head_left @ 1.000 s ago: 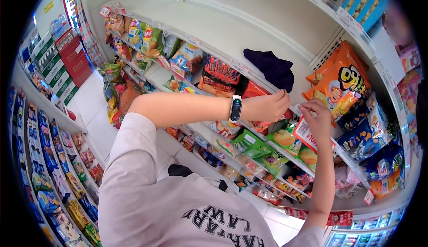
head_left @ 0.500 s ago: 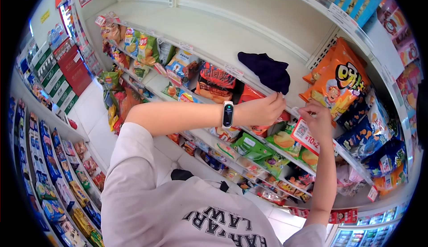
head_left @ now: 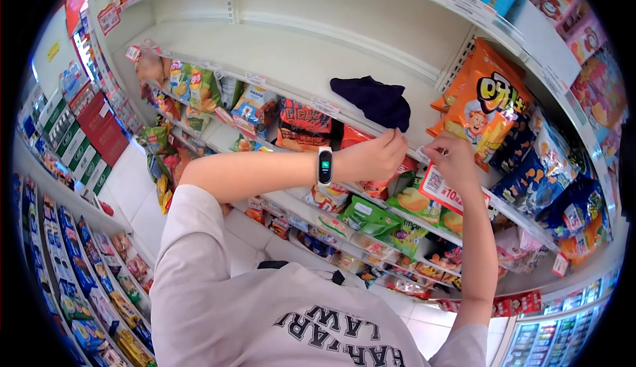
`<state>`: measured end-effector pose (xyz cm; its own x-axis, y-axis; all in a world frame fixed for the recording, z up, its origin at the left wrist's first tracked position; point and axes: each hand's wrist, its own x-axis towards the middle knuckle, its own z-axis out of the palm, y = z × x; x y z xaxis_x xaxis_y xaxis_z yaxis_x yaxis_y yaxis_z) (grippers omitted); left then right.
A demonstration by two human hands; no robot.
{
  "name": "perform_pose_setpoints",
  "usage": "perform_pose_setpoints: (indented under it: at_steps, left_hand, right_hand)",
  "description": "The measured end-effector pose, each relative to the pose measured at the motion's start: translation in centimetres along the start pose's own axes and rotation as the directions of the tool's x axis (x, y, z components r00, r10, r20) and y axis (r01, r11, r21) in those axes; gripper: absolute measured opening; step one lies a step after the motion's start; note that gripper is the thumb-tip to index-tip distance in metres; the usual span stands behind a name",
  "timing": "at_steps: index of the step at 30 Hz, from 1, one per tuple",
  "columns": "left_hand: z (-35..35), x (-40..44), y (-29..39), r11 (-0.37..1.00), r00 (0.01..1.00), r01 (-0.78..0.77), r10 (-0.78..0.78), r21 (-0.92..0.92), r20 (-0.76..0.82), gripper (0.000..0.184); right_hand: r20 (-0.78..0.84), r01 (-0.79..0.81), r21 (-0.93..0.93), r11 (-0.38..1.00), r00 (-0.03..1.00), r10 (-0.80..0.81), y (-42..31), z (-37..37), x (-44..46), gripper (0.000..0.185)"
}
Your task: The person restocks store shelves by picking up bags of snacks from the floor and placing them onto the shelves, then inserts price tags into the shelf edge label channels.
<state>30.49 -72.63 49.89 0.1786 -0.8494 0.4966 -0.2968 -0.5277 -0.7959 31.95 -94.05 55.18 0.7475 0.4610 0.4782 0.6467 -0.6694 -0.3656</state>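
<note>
My left hand [head_left: 379, 159], with a band watch [head_left: 324, 166] on its wrist, is at the front edge of a white shelf. Its thumb and fingertips are pinched together; whatever lies between them is too small to make out. Just right of it, my right hand [head_left: 457, 161] is also pinched at the shelf edge, its fingertips just above a red-and-white price tag [head_left: 442, 187]. I cannot tell whether they grip the tag or something small. A crumpled dark purple cloth [head_left: 374, 102] lies on the shelf, directly behind my left fingertips.
Orange snack bags [head_left: 487, 102] and blue snack bags [head_left: 533, 168] stand on the right. Chip bags [head_left: 205, 92] line the lower shelves, with green bags [head_left: 368, 216] below my hands. Another stocked rack [head_left: 86, 267] is at the left, and stacked cartons [head_left: 76, 138] stand beyond.
The view has shifted slightly, so the shelf and cloth appear further left and higher. Both hands stay pinched at the shelf edge, with little visible movement relative to it.
</note>
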Motion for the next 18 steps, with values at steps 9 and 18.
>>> perform_pose_setpoints:
  at_steps: [9,18]
  left_hand:
    - [0.7,0.5,-1.4,0.947,0.998,0.033,-0.046,-0.32,-0.033,0.023]
    - [0.4,0.7,-0.2,0.99,0.997,0.069,-0.074,-0.122,-0.034,0.037]
  right_hand:
    - [0.028,-0.078,0.28,0.957,0.997,0.073,2.6,-0.7,-0.3,0.01]
    - [-0.009,-0.01,0.084,0.996,1.0,0.011,0.4,0.3,-0.2,0.009]
